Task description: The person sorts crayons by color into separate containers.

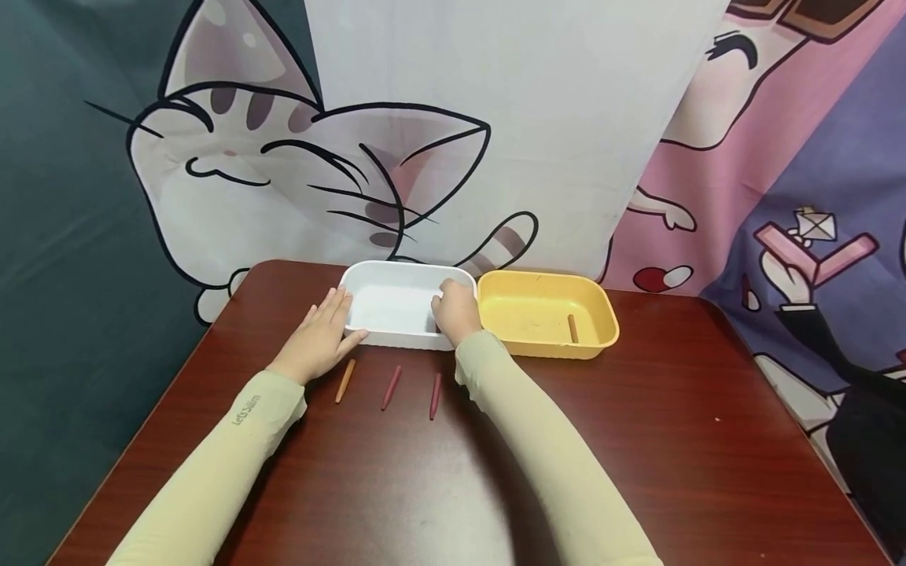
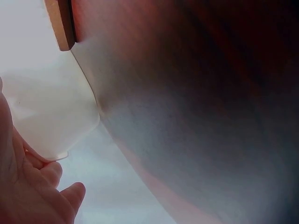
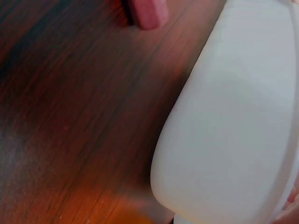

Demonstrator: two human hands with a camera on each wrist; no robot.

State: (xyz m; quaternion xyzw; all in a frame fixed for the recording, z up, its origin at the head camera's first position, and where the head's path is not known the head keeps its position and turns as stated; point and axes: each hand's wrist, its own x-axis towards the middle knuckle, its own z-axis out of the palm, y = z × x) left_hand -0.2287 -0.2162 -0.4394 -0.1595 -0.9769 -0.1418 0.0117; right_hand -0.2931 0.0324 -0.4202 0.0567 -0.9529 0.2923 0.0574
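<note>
Left hand [image 1: 318, 338] lies with fingers extended and thumb spread at the left end of the white tray [image 1: 389, 305], touching its rim; it grasps nothing. Right hand [image 1: 456, 311] reaches into the right end of the same tray with fingers curled; whether these grasp anything cannot be told, the fingertips being hidden.

White tray stands at the far edge of the surface [image 1: 679, 417], left of that edge's middle. Yellow tray [image 1: 524, 314] stands just beside it on the right, also along the far edge. One brown-orange stick [image 1: 572, 328] lies inside the yellow tray, toward its right end.

Three sticks lie apart in a row on the surface, on the near-edge side of the white tray: an orange stick [image 1: 344, 381] nearest the left edge, close to the left wrist; a first red stick [image 1: 392, 387] in the middle; a second red stick [image 1: 435, 396] at the right. Beyond the far edge hangs a printed backdrop [image 1: 566, 94] with a cartoon cat.
</note>
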